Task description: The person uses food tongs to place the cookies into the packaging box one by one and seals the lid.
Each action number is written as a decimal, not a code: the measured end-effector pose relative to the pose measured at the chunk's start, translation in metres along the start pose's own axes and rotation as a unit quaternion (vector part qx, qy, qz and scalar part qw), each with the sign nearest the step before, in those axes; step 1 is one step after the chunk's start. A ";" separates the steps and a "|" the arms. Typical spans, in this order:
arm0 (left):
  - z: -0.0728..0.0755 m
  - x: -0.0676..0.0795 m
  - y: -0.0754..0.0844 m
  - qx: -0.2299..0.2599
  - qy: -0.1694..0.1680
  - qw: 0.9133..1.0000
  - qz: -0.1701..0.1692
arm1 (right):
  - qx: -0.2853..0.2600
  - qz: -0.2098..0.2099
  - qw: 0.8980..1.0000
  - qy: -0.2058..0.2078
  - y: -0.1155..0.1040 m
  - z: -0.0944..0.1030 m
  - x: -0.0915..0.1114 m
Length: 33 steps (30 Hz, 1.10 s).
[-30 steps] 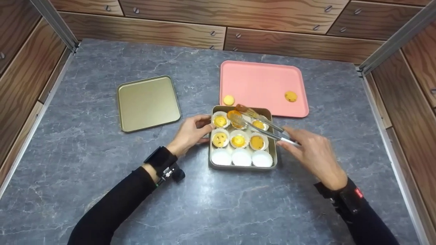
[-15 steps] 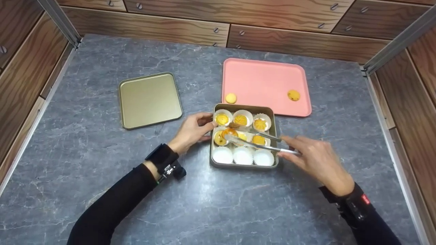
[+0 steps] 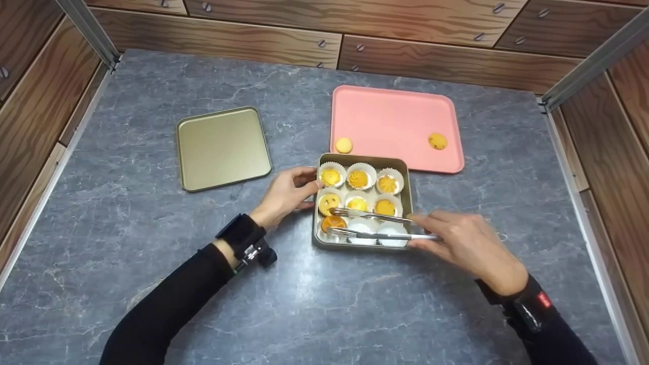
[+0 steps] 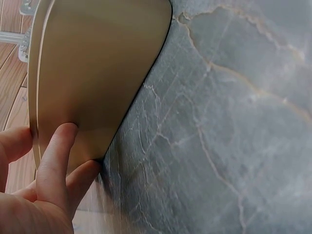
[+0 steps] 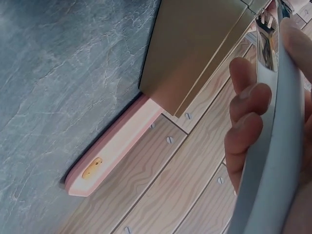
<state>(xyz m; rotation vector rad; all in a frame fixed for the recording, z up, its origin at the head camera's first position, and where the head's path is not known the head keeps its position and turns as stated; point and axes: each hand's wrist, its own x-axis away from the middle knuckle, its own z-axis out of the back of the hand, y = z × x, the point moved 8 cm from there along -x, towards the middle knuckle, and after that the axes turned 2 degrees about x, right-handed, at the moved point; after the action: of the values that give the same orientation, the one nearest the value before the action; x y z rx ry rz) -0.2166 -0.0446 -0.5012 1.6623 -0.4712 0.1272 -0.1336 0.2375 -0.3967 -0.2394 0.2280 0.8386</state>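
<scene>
The right hand (image 3: 469, 248) pinches the tongs (image 3: 375, 236), tips straddling an orange cookie (image 3: 333, 222) in the near-left corner of the tin (image 3: 365, 248); the left hand (image 3: 286, 195), fingers spread, touches its left wall. Opening the tongs too wide could nudge the raisin cookie (image 3: 327, 202) beyond.

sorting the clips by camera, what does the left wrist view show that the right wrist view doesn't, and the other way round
Only left wrist: the left hand with fingertips touching the tin's outer side.

Only right wrist: the right hand gripping the tongs by their handles, and the pink tray with a cookie.

Both: the tin, the marbled counter and wood-patterned panels.
</scene>
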 end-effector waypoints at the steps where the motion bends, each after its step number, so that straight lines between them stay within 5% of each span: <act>1: 0.000 0.000 0.000 0.000 0.001 1.000 0.000 | -0.001 -0.001 1.000 -0.004 0.000 -0.001 0.000; 11: 0.001 0.000 -0.001 -0.005 0.005 1.000 0.002 | -0.019 0.001 0.999 -0.039 -0.002 -0.010 -0.006; 33: 0.001 0.000 0.000 -0.008 0.001 1.000 -0.008 | 0.012 0.014 0.999 -0.028 -0.003 -0.012 -0.007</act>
<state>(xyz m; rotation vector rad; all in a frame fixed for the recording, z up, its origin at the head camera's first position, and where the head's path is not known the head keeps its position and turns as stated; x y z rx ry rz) -0.2165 -0.0454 -0.5010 1.6491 -0.4571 0.1130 -0.1370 0.2266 -0.4058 -0.1906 0.1893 0.8692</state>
